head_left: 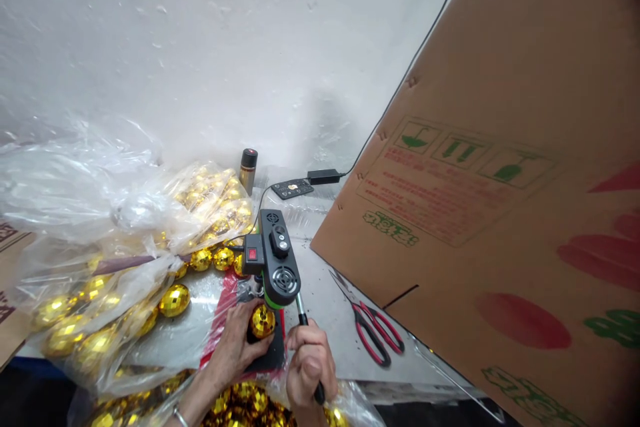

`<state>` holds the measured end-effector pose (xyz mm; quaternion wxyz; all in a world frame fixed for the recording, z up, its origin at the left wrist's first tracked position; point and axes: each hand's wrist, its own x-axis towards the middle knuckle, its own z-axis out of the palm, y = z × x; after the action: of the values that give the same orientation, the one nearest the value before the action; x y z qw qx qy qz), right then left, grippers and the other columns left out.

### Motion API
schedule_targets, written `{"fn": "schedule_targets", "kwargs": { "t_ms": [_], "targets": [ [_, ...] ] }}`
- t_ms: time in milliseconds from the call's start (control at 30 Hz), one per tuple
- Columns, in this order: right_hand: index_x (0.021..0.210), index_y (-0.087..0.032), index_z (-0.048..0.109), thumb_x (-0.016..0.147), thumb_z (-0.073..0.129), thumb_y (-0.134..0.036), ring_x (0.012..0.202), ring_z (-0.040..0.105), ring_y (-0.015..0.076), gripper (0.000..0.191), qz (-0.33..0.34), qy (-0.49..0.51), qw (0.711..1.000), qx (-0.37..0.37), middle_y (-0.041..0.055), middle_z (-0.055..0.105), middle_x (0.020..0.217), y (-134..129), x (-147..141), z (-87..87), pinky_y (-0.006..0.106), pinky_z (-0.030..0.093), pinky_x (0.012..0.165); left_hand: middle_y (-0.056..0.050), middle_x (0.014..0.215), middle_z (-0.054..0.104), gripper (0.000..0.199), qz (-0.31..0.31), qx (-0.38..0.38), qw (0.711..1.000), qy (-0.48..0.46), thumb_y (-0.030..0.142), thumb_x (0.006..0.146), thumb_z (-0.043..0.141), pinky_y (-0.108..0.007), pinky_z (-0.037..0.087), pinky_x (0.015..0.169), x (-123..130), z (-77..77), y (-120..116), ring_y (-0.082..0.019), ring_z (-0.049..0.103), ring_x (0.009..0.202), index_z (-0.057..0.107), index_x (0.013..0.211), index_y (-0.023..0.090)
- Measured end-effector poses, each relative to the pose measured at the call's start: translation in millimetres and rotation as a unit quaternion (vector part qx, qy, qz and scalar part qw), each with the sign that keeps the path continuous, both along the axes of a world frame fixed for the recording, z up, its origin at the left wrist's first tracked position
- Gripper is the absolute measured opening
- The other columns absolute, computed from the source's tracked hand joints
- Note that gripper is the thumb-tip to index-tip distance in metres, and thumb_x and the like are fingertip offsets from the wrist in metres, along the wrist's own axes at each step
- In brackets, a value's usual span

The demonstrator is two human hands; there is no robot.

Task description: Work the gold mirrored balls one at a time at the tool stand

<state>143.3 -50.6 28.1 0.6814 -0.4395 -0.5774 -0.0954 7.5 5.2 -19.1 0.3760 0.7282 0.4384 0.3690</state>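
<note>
My left hand (234, 337) is closed around a shiny gold mirrored ball (263, 321), thumb and fingers at its sides. The ball sits under the head of a small black-and-green bench machine (281, 260), which looks like a mini drill press; whatever meets the ball is hidden. My right hand (311, 357) grips a metal rod lever with black ends (303, 317) to the right of the machine head. Its join to the machine is out of sight. Below the ball lies a dark base (270, 357) over red plastic.
Clear plastic bags with gold balls (213, 210) lie left, more gold balls (245, 400) in front. Red-handled scissors (367, 323) rest on the right. A large cardboard box (475, 180) leans there. Behind stand a spray can (248, 170) and a power adapter (323, 177) with its cord.
</note>
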Motion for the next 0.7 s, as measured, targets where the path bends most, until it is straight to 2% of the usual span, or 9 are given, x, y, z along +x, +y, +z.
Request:
{"fn": "schedule_targets", "kwargs": {
  "t_ms": [133,300,400,467,567,633,700],
  "targets": [
    [0.081,-0.026,0.050,0.111,0.033,-0.023,0.055,0.062,0.0152,0.035,-0.012,-0.014,1.000,0.016,-0.0047,0.061,0.070,0,-2,5.3,0.040,0.057,0.086,-0.014,0.121,0.079,0.052,0.002,-0.009,1.000,-0.005,0.032,0.079,0.079,-0.058,0.056,0.100,1,-2.0,1,-0.039,0.070,0.112,0.072,0.129,0.023],
    [0.079,-0.024,0.049,0.115,0.031,-0.031,0.059,0.063,0.0116,0.041,-0.011,-0.029,0.999,0.027,-0.0052,0.060,0.071,1,-4,3.8,0.034,0.057,0.082,-0.015,0.125,0.078,0.053,0.006,-0.008,1.000,0.000,0.029,0.079,0.079,-0.058,0.056,0.100,3,-7.1,2,-0.039,0.070,0.114,0.071,0.131,0.022],
    [0.079,-0.023,0.052,0.115,0.039,-0.033,0.063,0.064,0.0108,0.040,0.001,-0.053,0.998,0.025,-0.0045,0.063,0.073,0,-1,12.2,0.030,0.056,0.078,-0.015,0.120,0.079,0.053,0.015,-0.004,1.000,0.004,0.030,0.079,0.078,-0.059,0.056,0.100,3,-8.0,3,-0.038,0.071,0.112,0.071,0.131,0.020],
    [0.077,-0.023,0.052,0.114,0.041,-0.032,0.063,0.062,0.0106,0.040,0.016,-0.061,0.998,0.015,-0.0041,0.061,0.072,-2,1,27.7,0.027,0.054,0.071,-0.016,0.121,0.078,0.053,0.019,-0.002,1.000,0.000,0.030,0.079,0.077,-0.060,0.056,0.101,4,-7.8,6,-0.039,0.071,0.113,0.072,0.130,0.019],
    [0.077,-0.023,0.048,0.112,0.039,-0.021,0.062,0.057,0.0107,0.036,0.030,-0.030,0.999,-0.011,-0.0033,0.056,0.071,-3,3,64.3,0.024,0.044,0.057,-0.016,0.127,0.078,0.055,0.029,0.003,1.000,-0.010,0.030,0.078,0.079,-0.062,0.056,0.104,5,-9.7,5,-0.040,0.071,0.118,0.071,0.131,0.020],
    [0.080,-0.022,0.051,0.110,0.042,-0.015,0.062,0.055,0.0106,0.033,0.036,0.003,0.999,-0.040,-0.0033,0.054,0.071,-2,3,90.5,0.024,0.040,0.055,-0.017,0.127,0.078,0.056,0.045,0.016,0.999,-0.010,0.032,0.077,0.082,-0.062,0.057,0.104,2,-14.2,-4,-0.041,0.072,0.119,0.071,0.131,0.020],
    [0.073,-0.022,0.048,0.110,0.046,-0.016,0.059,0.051,0.0101,0.037,0.041,0.034,0.997,-0.057,-0.0045,0.050,0.067,1,2,109.7,0.025,0.039,0.055,-0.018,0.128,0.078,0.059,0.051,0.047,0.998,-0.001,0.039,0.078,0.086,-0.061,0.059,0.103,-6,-20.7,-18,-0.042,0.072,0.119,0.071,0.133,0.022]
  ]
}}
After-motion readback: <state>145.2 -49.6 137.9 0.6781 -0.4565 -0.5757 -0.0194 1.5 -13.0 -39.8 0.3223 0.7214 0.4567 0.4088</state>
